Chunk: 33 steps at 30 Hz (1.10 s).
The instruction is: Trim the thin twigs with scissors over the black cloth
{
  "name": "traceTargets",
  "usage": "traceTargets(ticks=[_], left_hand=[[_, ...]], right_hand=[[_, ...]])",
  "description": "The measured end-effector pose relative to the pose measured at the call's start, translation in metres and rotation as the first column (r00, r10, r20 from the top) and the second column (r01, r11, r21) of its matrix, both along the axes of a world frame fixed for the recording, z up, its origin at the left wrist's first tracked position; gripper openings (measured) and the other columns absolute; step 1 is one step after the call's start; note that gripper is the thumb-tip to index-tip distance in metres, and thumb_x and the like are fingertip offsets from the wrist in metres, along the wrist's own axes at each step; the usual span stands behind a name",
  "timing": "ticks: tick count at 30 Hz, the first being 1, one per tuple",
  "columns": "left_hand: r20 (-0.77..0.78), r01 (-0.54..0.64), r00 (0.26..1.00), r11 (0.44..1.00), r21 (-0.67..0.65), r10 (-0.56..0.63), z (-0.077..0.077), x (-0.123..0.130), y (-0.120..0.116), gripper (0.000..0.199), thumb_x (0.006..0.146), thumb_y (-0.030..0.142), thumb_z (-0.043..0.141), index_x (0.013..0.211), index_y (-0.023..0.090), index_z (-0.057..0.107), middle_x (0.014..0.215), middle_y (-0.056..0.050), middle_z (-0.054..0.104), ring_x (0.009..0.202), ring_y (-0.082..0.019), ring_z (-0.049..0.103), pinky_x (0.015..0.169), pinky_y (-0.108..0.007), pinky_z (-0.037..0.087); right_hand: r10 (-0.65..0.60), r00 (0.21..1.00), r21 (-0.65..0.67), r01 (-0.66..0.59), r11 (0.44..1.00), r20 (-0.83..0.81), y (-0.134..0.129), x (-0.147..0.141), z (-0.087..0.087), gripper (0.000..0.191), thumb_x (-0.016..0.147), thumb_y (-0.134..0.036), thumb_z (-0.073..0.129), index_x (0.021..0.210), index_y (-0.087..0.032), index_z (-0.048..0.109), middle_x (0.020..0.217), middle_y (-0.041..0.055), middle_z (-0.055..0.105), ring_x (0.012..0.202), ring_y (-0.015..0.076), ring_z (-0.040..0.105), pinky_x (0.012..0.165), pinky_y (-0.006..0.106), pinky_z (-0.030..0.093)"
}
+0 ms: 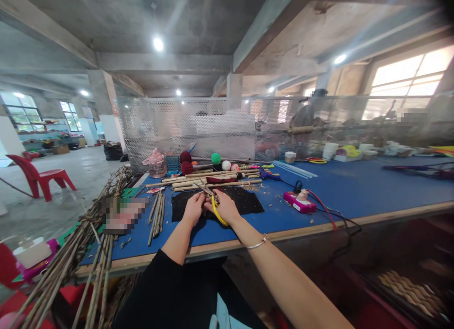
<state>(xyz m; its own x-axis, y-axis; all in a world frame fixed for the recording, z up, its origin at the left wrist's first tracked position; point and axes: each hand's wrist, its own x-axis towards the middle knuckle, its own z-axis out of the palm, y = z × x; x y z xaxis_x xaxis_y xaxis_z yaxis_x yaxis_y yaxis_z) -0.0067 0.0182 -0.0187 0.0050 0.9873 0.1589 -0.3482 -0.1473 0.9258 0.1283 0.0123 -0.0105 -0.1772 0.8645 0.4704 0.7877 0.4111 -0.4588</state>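
Observation:
Over a black cloth (251, 202) on the blue table, my two hands are close together. My right hand (225, 206) is wrapped round scissors (219, 216) with yellow handles, their metal blades pointing up and to the left. My left hand (194, 208) is closed just left of the blades, fingers pinched; a small brownish thing seems to lie between the hands, too small to make out. Cut sticks (157, 217) lie in a row left of the cloth. Behind it, pale wooden rods (187, 180) are stacked beside a dark red cloth strip (222, 180).
Long thin branches (81, 239) hang over the table's left edge. Yarn balls (216, 158) and a clear pink jar (157, 165) stand at the back, before a perforated screen (159, 125). To the right sit a purple power strip (300, 202) with cords and a blue-handled glue gun (268, 174).

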Motion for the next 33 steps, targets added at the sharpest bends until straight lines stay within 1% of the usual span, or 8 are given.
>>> traceTargets(ticks=[6,12,17,21,24,27,30,33], left_hand=[[0.037,0.034,0.999,0.999,-0.001,-0.034,0.0022,0.0015,-0.0024,0.042,0.063,0.041,0.068,0.094,0.013,0.061,0.071,-0.004,0.064,0.05,-0.009,0.054,0.044,-0.018,0.038],[0.052,0.064,0.997,0.998,0.012,-0.064,0.0006,0.003,-0.0029,0.04,0.061,0.044,0.069,0.086,0.013,0.062,0.071,-0.003,0.064,0.05,-0.008,0.052,0.049,-0.02,0.043],[0.05,0.06,0.997,0.998,0.017,-0.06,0.0007,0.004,-0.0027,0.041,0.061,0.045,0.068,0.086,0.012,0.061,0.07,-0.004,0.063,0.052,-0.009,0.054,0.051,-0.022,0.045],[0.042,0.049,0.998,0.999,0.01,-0.05,0.0014,0.0035,-0.0017,0.04,0.061,0.046,0.068,0.082,0.012,0.061,0.069,-0.003,0.063,0.048,-0.007,0.051,0.05,-0.021,0.044],[0.005,0.004,1.0,1.0,0.011,-0.004,0.0015,0.0022,-0.0011,0.038,0.062,0.046,0.067,0.076,0.012,0.061,0.064,-0.002,0.061,0.048,-0.007,0.05,0.049,-0.02,0.044],[-0.067,-0.045,0.997,0.999,0.019,0.046,0.0018,0.0012,-0.0017,0.035,0.063,0.043,0.066,0.078,0.012,0.062,0.062,-0.001,0.059,0.047,-0.006,0.049,0.047,-0.019,0.041],[-0.101,-0.034,0.994,0.999,0.022,0.036,0.0026,0.0013,-0.0033,0.031,0.063,0.037,0.067,0.082,0.012,0.063,0.065,-0.001,0.059,0.048,-0.006,0.048,0.046,-0.017,0.04],[-0.078,-0.021,0.997,1.0,0.003,0.021,0.0034,0.0012,-0.004,0.029,0.063,0.034,0.067,0.082,0.013,0.062,0.068,-0.002,0.06,0.052,-0.007,0.051,0.049,-0.019,0.042]], right_hand=[[-0.002,1.0,-0.019,0.002,1.0,-0.018,0.0009,-0.0009,-0.0006,0.063,0.07,-0.051,0.058,0.123,-0.02,0.043,0.112,0.0109,0.055,0.102,0.0234,0.053,0.082,0.034,0.039],[0.034,0.999,-0.019,-0.034,0.999,-0.009,-0.0028,-0.0005,0.0021,0.053,0.077,-0.051,0.051,0.119,-0.02,0.043,0.107,0.0076,0.058,0.096,0.0191,0.056,0.077,0.026,0.039],[-0.022,0.995,-0.035,0.025,0.999,0.093,-0.0048,-0.0018,0.006,0.046,0.08,-0.056,0.044,0.111,-0.023,0.046,0.095,0.0062,0.064,0.085,0.0197,0.06,0.066,0.025,0.037],[-0.07,0.983,-0.052,0.08,0.995,0.167,-0.0057,-0.0031,0.0075,0.048,0.079,-0.064,0.037,0.103,-0.024,0.049,0.087,0.0065,0.066,0.079,0.0223,0.062,0.061,0.026,0.036],[-0.097,0.974,-0.072,0.113,0.991,0.203,-0.0058,-0.0037,0.0072,0.052,0.078,-0.067,0.034,0.101,-0.024,0.05,0.085,0.0077,0.066,0.078,0.0231,0.062,0.06,0.026,0.036],[-0.124,0.967,-0.087,0.147,0.985,0.223,-0.0054,-0.0038,0.0062,0.054,0.078,-0.068,0.033,0.102,-0.023,0.05,0.085,0.0095,0.066,0.077,0.0231,0.063,0.062,0.027,0.037],[-0.127,0.966,-0.082,0.148,0.986,0.224,-0.0047,-0.0032,0.0048,0.055,0.078,-0.068,0.031,0.103,-0.023,0.051,0.085,0.0102,0.066,0.077,0.0237,0.063,0.062,0.027,0.038],[-0.124,0.967,-0.081,0.145,0.986,0.221,-0.0044,-0.0025,0.0039,0.053,0.079,-0.067,0.032,0.103,-0.024,0.051,0.085,0.0093,0.066,0.078,0.0236,0.063,0.062,0.027,0.038]])
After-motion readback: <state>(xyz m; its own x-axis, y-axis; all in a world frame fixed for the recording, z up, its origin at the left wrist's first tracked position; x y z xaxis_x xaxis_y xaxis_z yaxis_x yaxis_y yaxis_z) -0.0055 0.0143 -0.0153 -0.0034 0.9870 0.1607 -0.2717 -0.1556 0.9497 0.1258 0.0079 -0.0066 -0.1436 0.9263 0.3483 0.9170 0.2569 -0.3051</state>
